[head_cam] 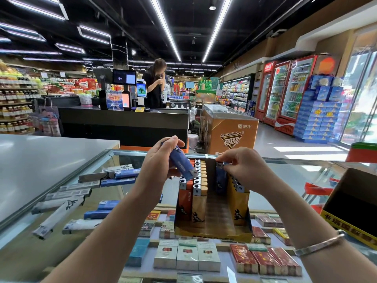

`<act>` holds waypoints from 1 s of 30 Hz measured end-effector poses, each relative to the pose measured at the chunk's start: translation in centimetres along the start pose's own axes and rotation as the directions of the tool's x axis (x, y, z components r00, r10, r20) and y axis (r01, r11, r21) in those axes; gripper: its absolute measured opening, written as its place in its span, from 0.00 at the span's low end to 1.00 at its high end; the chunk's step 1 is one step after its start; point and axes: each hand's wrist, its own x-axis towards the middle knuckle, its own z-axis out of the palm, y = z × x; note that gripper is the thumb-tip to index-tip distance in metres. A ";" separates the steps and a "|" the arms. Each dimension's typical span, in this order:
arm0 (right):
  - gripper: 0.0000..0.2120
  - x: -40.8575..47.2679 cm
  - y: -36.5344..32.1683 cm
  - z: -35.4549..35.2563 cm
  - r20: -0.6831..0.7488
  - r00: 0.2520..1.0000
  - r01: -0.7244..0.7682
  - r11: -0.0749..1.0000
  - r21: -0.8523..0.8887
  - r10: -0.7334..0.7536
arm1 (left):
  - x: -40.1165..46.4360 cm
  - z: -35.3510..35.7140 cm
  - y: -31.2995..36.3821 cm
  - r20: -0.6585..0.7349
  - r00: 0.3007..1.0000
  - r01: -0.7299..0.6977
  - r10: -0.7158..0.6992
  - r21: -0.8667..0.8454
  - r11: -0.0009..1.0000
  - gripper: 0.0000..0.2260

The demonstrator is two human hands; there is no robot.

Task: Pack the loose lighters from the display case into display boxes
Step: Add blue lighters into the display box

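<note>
Seating a blue lighter (221, 177) in the display box (212, 211) is the step in hand, as I judge it. The right hand (242, 166) pinches the lighter's metal top between thumb and fingertips and holds it upright in the right-hand row, at about 1 o'clock from the box's middle. The left hand (159, 160), at about 11 o'clock from the box, grips a second blue lighter (182, 163), tilted with its metal end pointing down toward the box.

The box stands on the glass counter (285, 176). Its left rows, at 10 to 11 o'clock, are filled with orange and tan lighters (196, 180) standing upright; a bare channel runs down the middle, and yellow ones (237, 193) stand at the right.

To do this well, the right hand should keep the lighter upright and press it straight down, so its foot slides in beside its neighbours rather than catching on them. I would let go only when its top sits level with the row. The left hand's lighter needs turning metal end up before it goes in; passing it across once the right hand is free looks simplest. Knocking the standing rows is the main risk, so a light touch helps.

More loose lighters (114, 182), blue and grey-white, lie flat on the glass at 9 o'clock from the box, near enough to reach. Cigarette packs (187, 255) show beneath the glass at 6 o'clock.
</note>
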 end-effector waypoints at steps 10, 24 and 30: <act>0.14 0.5 0.2 -0.2 0.152 0.985 -0.042 0.964 -0.261 0.084 | -0.5 -0.3 0.4 0.050 0.999 0.017 -0.012 -0.107 0.994 0.10; 0.14 -1.4 -2.5 -1.1 -0.026 0.998 0.055 0.707 0.705 -0.052 | -0.6 -0.3 0.2 0.150 0.987 -0.036 0.061 -0.168 0.985 0.13; 0.08 -1.3 -2.8 -1.3 -0.153 0.987 0.098 0.599 0.794 0.042 | -0.9 0.3 -0.3 0.274 0.946 -0.195 0.175 0.045 0.980 0.13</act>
